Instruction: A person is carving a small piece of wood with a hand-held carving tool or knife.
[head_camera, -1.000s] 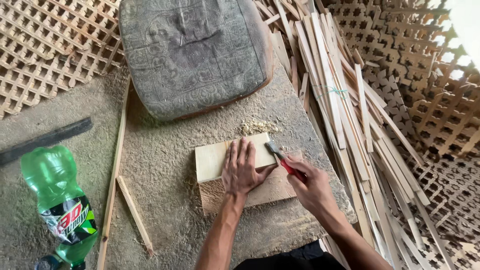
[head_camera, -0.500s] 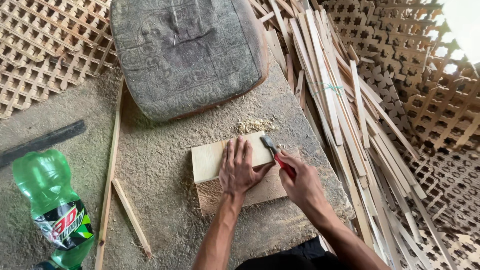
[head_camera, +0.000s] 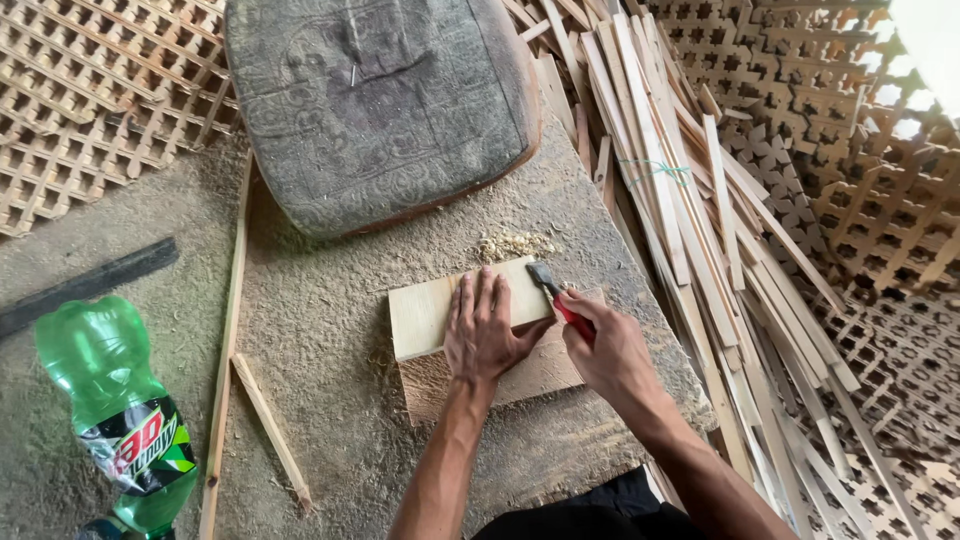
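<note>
Left hand (head_camera: 487, 335) lies flat, fingers spread, on pale wooden board (head_camera: 425, 312); right hand (head_camera: 610, 355) grips red-handled chisel (head_camera: 558, 297), blade at board's edge.

Left hand (head_camera: 485, 335) pressed flat, fingers spread, on a pale wooden board (head_camera: 430, 312) lying on a sawdust-covered work surface (head_camera: 320, 330); right hand (head_camera: 610, 355) gripping a red-handled chisel (head_camera: 556, 295), blade at the board's right edge; shavings (head_camera: 512, 244) just beyond the board; grey cushion (head_camera: 375, 100) at the far edge; green plastic bottle (head_camera: 115, 420) near left; wooden slats (head_camera: 690, 200) heaped along the right.
</note>
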